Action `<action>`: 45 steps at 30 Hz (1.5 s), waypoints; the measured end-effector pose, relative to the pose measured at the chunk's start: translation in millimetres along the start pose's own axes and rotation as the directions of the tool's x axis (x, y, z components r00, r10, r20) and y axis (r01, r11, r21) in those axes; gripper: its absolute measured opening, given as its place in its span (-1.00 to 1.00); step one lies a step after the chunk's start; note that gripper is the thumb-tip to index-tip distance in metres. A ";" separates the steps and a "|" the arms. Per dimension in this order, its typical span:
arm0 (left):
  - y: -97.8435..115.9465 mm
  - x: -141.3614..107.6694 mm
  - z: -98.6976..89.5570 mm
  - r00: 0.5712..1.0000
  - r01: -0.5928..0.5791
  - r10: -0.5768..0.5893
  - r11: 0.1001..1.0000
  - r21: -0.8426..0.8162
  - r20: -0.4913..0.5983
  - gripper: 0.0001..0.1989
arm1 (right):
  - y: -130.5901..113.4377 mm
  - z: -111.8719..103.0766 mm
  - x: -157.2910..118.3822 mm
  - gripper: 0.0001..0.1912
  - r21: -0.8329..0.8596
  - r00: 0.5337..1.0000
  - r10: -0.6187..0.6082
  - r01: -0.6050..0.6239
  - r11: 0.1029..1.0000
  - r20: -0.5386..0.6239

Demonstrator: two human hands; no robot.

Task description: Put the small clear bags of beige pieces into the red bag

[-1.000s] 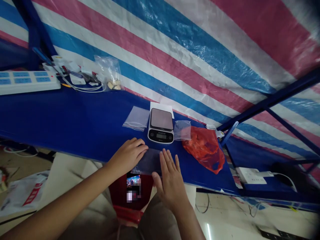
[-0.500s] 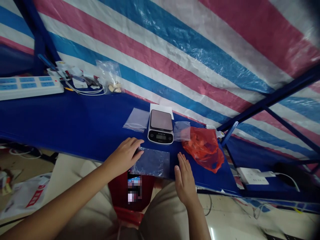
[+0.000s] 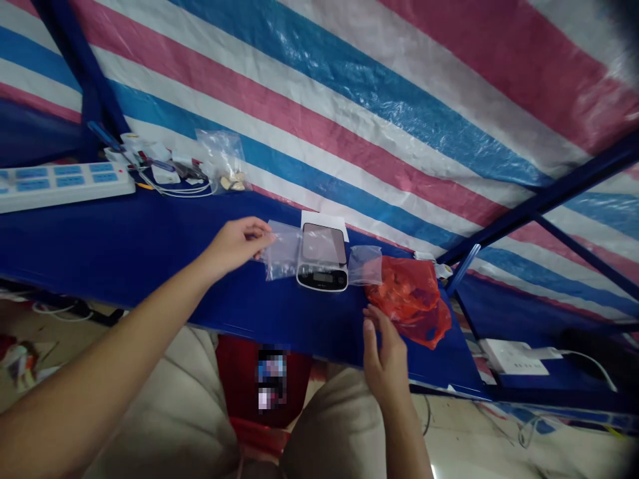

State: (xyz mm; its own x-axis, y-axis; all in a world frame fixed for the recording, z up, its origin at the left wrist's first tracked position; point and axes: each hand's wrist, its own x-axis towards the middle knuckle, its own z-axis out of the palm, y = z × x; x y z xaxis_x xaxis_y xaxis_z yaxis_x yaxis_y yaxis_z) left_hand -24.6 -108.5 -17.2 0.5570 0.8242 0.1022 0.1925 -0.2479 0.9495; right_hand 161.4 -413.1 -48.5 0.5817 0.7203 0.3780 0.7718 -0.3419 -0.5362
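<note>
Between its thumb and fingers, my left hand [image 3: 240,243] pinches the left end of a clear plastic bag [image 3: 280,267]. The thin bag stretches to the right over part of the kitchen scale [image 3: 324,278], a white unit with a dark platform and a small display. The flat bags left of the scale are largely covered by the held one. My right hand [image 3: 388,356] hovers or rests near the table's front edge, fingers apart and holding nothing. Its fingertips are close to a crumpled red plastic bag [image 3: 412,293]. A smaller clear bag [image 3: 365,265] lies just right of the scale.
A power strip [image 3: 64,193], cables and a clear bag with pale pieces [image 3: 232,179] occupy the back left of the blue table [image 3: 190,286]. Striped sheeting [image 3: 319,120] rises behind. At right are a metal frame [image 3: 539,193] and a white socket block [image 3: 514,357].
My left hand has lifted the clear bag from the table's front and carried it up to the scale. My right hand has shifted slightly right, nearer the red bag.
</note>
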 end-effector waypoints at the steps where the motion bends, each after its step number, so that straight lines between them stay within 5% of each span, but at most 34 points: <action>1: -2.7 12.0 -6.1 0.998 0.028 -0.028 1.000 0.002 -0.052 -0.67 | -4.6 -7.4 12.9 -0.55 -0.035 0.998 0.004 -0.006 0.999 -0.062; 4: -14.3 33.9 -17.1 0.980 0.096 -0.068 0.985 0.147 -0.186 -0.62 | -13.8 -21.1 56.8 -0.58 -0.299 0.984 -0.028 -0.027 0.954 -0.179; 7: -24.2 35.2 -17.6 0.957 0.113 0.004 0.916 0.385 -0.290 -0.68 | -12.4 -14.7 90.8 -0.61 -0.578 0.989 -0.143 0.103 0.810 -0.024; 12: -24.9 19.1 -14.2 0.974 0.117 0.018 0.813 0.570 -0.225 -0.64 | 1.8 6.2 105.8 -0.77 -0.677 0.985 -0.152 0.163 0.717 0.076; 15: -12.7 -0.9 -12.8 0.965 0.092 0.078 0.794 0.601 -0.250 -0.60 | 4.0 -2.8 93.0 -0.76 -0.652 0.988 -0.153 0.106 0.751 -0.015; 20: 11.5 -65.8 13.0 0.929 -0.293 0.364 0.833 0.469 -0.067 -0.81 | -19.0 -13.9 28.1 -0.70 -0.549 0.973 -0.203 0.111 0.828 -0.110; 24: 6.6 -119.4 49.9 0.909 -0.417 0.391 0.853 0.314 0.145 -0.80 | -57.1 22.7 -24.6 -0.66 -0.442 0.988 -0.132 0.157 0.883 0.086; 27: -9.4 -141.8 69.9 0.890 -0.454 0.401 0.829 0.327 0.217 -0.72 | -82.6 48.2 -35.5 -0.68 -0.350 0.993 0.005 0.035 0.936 0.114; 32: -23.9 -148.1 79.5 0.842 -0.540 0.456 0.735 0.411 0.290 -0.61 | -91.0 40.5 -20.8 -0.64 -0.037 0.956 0.079 -0.071 0.997 0.281; 35: -19.7 -143.9 82.4 0.820 -0.570 0.509 0.690 0.447 0.261 -0.56 | -75.9 27.7 -13.1 -0.59 0.038 0.963 0.073 -0.085 0.996 0.259; 38: -11.7 -137.0 86.2 0.792 -0.602 0.558 0.653 0.459 0.246 -0.52 | -59.9 21.1 -9.8 -0.58 0.037 0.979 0.043 -0.052 0.998 0.197; 42: -7.7 -125.4 90.2 0.731 -0.683 0.525 0.556 0.475 0.437 -0.59 | -52.4 22.8 -9.4 -0.56 -0.059 0.992 -0.071 0.077 0.995 0.103; 45: -12.9 -120.6 92.4 0.724 -0.687 0.451 0.539 0.487 0.522 -0.60 | -48.6 32.2 -11.2 -0.54 -0.212 0.956 -0.222 0.261 0.942 0.191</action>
State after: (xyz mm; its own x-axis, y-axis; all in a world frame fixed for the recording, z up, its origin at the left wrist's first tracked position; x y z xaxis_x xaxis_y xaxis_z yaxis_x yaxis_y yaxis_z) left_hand -19.7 -251.7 -69.1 0.9117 0.2193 0.3474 0.1147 -0.9479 0.2973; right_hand 109.2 -385.1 -51.0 0.3353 0.8801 0.3361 0.9333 -0.2614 -0.2463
